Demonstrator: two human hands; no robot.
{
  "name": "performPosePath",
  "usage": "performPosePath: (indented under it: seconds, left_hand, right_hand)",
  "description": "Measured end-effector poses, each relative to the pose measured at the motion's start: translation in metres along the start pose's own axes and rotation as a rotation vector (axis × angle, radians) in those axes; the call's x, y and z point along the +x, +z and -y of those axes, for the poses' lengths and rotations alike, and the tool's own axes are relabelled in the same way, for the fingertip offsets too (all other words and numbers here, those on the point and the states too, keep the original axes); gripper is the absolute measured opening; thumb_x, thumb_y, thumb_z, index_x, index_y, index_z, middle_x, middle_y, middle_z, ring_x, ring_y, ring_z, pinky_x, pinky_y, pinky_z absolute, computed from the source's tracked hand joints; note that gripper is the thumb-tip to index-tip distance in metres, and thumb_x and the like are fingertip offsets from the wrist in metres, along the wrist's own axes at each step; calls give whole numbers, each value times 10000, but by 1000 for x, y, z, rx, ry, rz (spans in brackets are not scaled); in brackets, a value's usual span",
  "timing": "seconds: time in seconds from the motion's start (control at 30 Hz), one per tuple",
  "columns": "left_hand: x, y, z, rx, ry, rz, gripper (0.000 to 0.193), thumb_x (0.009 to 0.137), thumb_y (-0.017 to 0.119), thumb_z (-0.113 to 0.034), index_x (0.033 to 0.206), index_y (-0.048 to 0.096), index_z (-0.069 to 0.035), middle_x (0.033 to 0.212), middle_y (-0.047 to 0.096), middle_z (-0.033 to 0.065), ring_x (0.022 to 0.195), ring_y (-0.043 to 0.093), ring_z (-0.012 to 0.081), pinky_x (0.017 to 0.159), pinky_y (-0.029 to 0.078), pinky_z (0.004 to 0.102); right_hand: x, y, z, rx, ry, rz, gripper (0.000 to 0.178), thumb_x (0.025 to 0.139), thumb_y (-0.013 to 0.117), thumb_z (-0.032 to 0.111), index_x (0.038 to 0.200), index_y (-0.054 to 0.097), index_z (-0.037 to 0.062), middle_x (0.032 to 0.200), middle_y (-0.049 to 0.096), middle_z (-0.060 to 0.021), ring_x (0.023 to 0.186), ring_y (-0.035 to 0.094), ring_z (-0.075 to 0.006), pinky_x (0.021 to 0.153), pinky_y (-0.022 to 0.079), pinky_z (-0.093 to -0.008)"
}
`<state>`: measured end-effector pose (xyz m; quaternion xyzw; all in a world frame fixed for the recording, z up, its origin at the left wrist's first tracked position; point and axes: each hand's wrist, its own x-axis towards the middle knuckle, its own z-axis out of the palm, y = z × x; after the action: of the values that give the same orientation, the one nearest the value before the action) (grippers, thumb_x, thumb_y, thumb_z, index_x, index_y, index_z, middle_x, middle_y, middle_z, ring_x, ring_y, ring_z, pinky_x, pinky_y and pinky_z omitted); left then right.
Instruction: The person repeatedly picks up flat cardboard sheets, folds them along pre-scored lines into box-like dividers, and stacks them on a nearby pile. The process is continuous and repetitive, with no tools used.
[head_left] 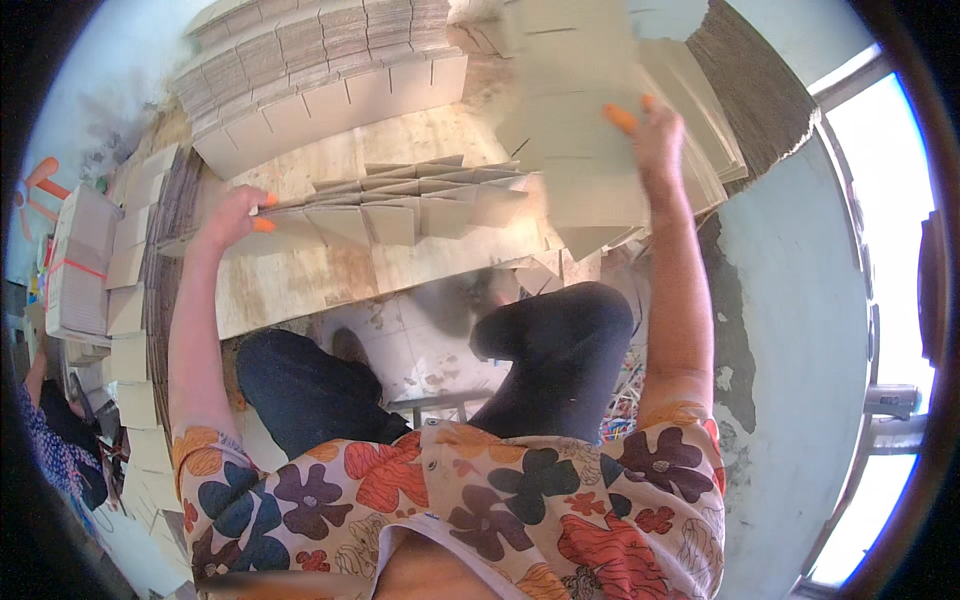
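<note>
Head view, looking down on a wooden work table [330, 290]. Cardboard lattice [390, 222], made of interlocked slotted strips, lies across the middle of the table, its long axis running from left to right and rising slightly toward the right end. The left hand [235, 215] is at its left end, with the lattice extending rightward from the fingertips; orange coverings [264, 226] are worn on the thumb and a finger, which appear to pinch the end of a strip between them.

At the opposite end, a slotted cardboard sheet [570, 120] stands beside the lattice, its long axis pointing away from the person and so roughly crosswise to that of the lattice. The right hand [660, 145] is at the right edge of this sheet, its orange-tipped fingers directed up and to the left; blur conceals whether they pinch the edge or merely lie against the face.

The governing relation is judged to be the gap between lattice and right hand: the sheet occupies it, so the left hand is the nearer to the lattice and the right hand the nearer to the sheet. A further stack of cardboard [755, 90] rises beyond the right hand; another, a long row of pieces [330, 100], stands behind the lattice.
</note>
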<state>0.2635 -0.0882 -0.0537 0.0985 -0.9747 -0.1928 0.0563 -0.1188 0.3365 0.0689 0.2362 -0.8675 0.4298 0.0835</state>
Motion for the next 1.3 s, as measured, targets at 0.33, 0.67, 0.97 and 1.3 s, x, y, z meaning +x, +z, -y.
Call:
performPosePath:
  seconds: [0.33,0.67,0.97,1.3]
  left_hand:
    - [-96,-59,-92,204,8,-418,224,704,741,-110,882,657,-2,696,558,140,668,547,285,592,430,381]
    - [-216,-166,-181,779,-391,-942,205,744,707,-30,936,649,13,762,603,135,641,590,259,593,463,342]
    - [-267,-128,-106,1082,-592,-573,140,722,602,-14,854,564,-44,747,557,85,694,588,249,570,488,379]
    - [-250,-72,-7,771,-890,-132,207,806,640,-174,943,630,-19,758,618,113,729,619,295,612,483,386]
  right_hand:
    - [16,-83,-48,-335,-60,-222,430,753,734,311,1044,661,4,966,673,-220,920,647,-334,833,471,-408]
    - [4,57,-111,-407,-260,95,384,736,756,235,955,618,-49,920,637,-243,862,605,-387,757,473,-431]
    - [2,68,-72,-173,-95,-214,375,800,692,283,726,514,-39,581,493,-133,528,365,-221,500,368,-404]
    - [-44,56,9,776,227,-70,497,853,493,156,1253,432,-132,1153,570,-248,999,552,-214,841,462,-326]
